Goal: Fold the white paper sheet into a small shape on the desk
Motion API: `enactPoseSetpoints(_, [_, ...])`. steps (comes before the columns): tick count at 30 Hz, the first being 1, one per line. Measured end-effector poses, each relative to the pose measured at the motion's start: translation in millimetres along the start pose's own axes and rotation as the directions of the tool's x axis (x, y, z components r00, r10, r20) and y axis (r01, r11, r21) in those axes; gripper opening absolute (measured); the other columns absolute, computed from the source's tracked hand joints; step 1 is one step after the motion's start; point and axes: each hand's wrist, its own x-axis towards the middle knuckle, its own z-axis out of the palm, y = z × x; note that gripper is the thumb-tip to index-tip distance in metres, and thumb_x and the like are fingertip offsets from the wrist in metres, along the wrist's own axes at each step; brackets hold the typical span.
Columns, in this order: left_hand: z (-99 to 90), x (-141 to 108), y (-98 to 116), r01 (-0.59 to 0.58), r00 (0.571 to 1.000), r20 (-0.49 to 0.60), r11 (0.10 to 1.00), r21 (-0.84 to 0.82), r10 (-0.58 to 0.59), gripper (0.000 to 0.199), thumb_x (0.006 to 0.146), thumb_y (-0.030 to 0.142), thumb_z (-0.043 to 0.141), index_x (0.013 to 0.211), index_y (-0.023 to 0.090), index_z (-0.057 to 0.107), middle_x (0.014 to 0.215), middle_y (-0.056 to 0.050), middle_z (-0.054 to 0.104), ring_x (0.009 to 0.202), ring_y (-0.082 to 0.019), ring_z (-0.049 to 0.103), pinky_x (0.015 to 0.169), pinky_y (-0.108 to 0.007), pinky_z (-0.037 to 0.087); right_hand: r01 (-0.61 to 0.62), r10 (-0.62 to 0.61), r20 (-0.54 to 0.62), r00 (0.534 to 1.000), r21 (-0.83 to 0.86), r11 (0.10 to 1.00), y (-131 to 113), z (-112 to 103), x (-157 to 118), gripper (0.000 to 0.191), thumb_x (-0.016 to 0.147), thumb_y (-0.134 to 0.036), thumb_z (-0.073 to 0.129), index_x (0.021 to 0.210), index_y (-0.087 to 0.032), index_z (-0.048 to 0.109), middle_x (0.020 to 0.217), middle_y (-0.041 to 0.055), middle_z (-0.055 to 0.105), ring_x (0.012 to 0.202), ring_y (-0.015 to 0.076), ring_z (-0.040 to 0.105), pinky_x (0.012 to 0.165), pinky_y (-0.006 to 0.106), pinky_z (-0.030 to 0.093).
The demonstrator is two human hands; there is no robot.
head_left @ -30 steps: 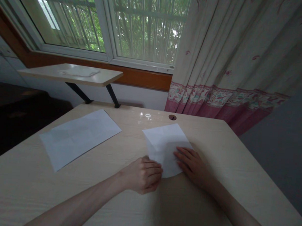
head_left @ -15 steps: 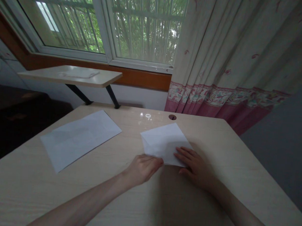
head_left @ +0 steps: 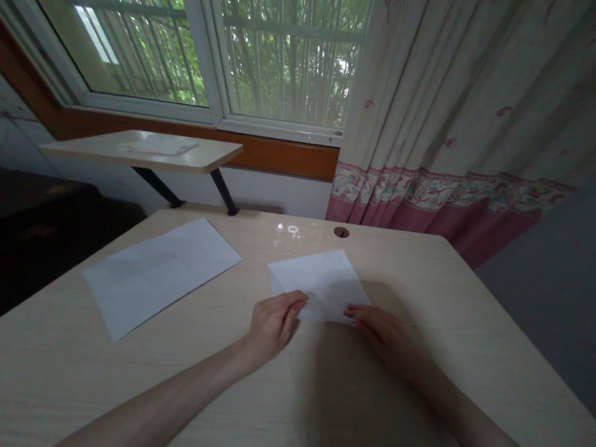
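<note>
A folded sheet of white paper (head_left: 320, 274) lies on the desk in front of me, its near edge between my two hands. My left hand (head_left: 275, 318) is closed at the paper's near left part, thumb and fingers pinching the edge. At the near right corner, my right hand (head_left: 379, 329) has its fingers together and the thumb beneath, gripping the paper's edge. Part of the near edge is hidden by the fingers. Off to the left, a larger stack or sheet of white paper (head_left: 162, 277) lies flat, touched by neither hand.
The pale wooden desk (head_left: 211, 391) has a round cable hole (head_left: 342, 232) near its back edge. At the back left a raised shelf (head_left: 212, 157) stands on black supports, with something thin and pale on it. A curtain (head_left: 431, 124) hangs behind the desk, beside a window (head_left: 285, 58).
The folded paper has shifted slightly left. My left hand has moved up and left along its near edge; my right hand has drawn its fingers from lying flat to the near right corner.
</note>
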Motion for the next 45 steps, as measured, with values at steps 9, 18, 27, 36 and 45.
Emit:
enactPoseSetpoints(9, [3.7, 5.5, -2.8, -0.017, 1.000, -0.017, 0.998, 0.066, 0.018, 0.022, 0.102, 0.026, 0.039, 0.099, 0.016, 0.059, 0.069, 0.001, 0.070, 0.049, -0.007, 0.063, 0.049, -0.014, 0.045, -0.038, 0.038, -0.008, 0.999, -0.031, 0.999, -6.6, 6.4, -2.2, 0.030, 0.098, -0.026, 0.040, 0.111, -0.021, 0.067, 0.109, 0.0091, 0.072, 0.097, 0.0239, 0.070, 0.084, 0.041, 0.057])
enactPoseSetpoints(18, [2.9, 9.3, -7.1, -0.011, 0.995, 0.096, 0.979, 0.203, -0.008, 0.022, 0.102, 0.024, 0.038, 0.109, 0.018, 0.058, 0.079, 0.001, 0.071, 0.054, -0.009, 0.065, 0.047, -0.016, 0.042, -0.080, 0.083, 0.037, 0.996, -0.067, 0.994, -8.4, 10.1, -2.7, 0.028, 0.098, -0.023, 0.039, 0.114, -0.023, 0.062, 0.107, 0.0080, 0.071, 0.089, 0.0233, 0.070, 0.074, 0.037, 0.057])
enactPoseSetpoints(27, [-8.5, 17.2, 4.7, -0.077, 0.988, 0.152, 0.937, 0.341, 0.025, 0.025, 0.101, 0.017, 0.036, 0.116, 0.017, 0.055, 0.094, -0.005, 0.072, 0.072, -0.014, 0.068, 0.060, -0.020, 0.049, -0.130, 0.130, -0.001, 0.992, 0.039, 0.991, -15.4, 4.0, 5.7, 0.023, 0.099, -0.030, 0.040, 0.085, -0.023, 0.057, 0.101, 0.0065, 0.062, 0.085, 0.0191, 0.064, 0.076, 0.033, 0.053])
enactPoseSetpoints(36, [-9.4, 6.0, 21.9, -0.392, 0.908, 0.024, 0.828, 0.400, 0.418, 0.022, 0.096, 0.020, 0.051, 0.114, 0.023, 0.062, 0.115, -0.002, 0.069, 0.124, -0.020, 0.052, 0.112, -0.042, 0.031, -0.159, 0.171, -0.043, 0.984, 0.202, 0.966, -16.6, 2.2, 7.0, 0.019, 0.099, -0.035, 0.043, 0.087, -0.024, 0.054, 0.093, 0.0038, 0.062, 0.083, 0.0187, 0.062, 0.074, 0.031, 0.050])
enactPoseSetpoints(45, [6.5, 2.1, 20.1, -0.602, 0.757, 0.416, 0.785, 0.143, 0.504, 0.032, 0.095, 0.018, 0.048, 0.125, 0.009, 0.056, 0.141, -0.014, 0.050, 0.134, -0.026, 0.043, 0.112, -0.040, 0.034, -0.203, 0.212, -0.015, 0.977, 0.240, 0.949, -19.6, 1.9, 4.0, 0.023, 0.099, -0.036, 0.038, 0.090, -0.024, 0.056, 0.083, 0.0032, 0.066, 0.075, 0.0197, 0.064, 0.068, 0.031, 0.050])
